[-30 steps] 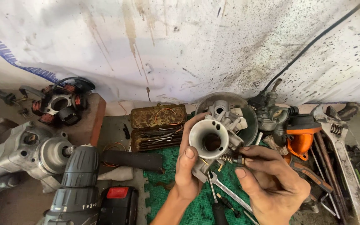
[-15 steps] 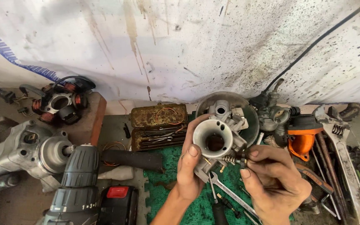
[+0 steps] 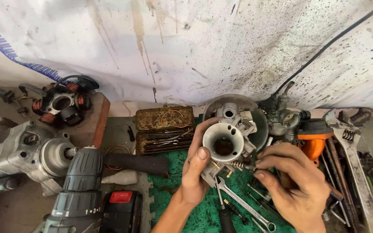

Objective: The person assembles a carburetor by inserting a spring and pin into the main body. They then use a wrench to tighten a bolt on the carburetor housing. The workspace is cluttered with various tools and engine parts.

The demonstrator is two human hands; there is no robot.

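Note:
My left hand (image 3: 195,172) grips a grey metal carburetor (image 3: 225,144) from its left side, thumb on the rim of its round open throat, which faces me. My right hand (image 3: 296,181) is at the carburetor's lower right, fingertips pinched on a small screw with a spring (image 3: 240,165) that sticks out of the body. Both hands hover over a green mat (image 3: 203,211).
A combination wrench (image 3: 244,205) and screwdrivers lie on the mat below the hands. An open rusty tin of small tools (image 3: 165,129) sits behind, a cordless drill (image 3: 80,190) and grey motor housing (image 3: 26,153) at left, a stator coil (image 3: 61,103) far left, an orange part (image 3: 311,140) and an adjustable wrench (image 3: 355,164) right.
The carburetor has shifted slightly right and up in my left hand. My right fingers have closed in on the spring screw at its side.

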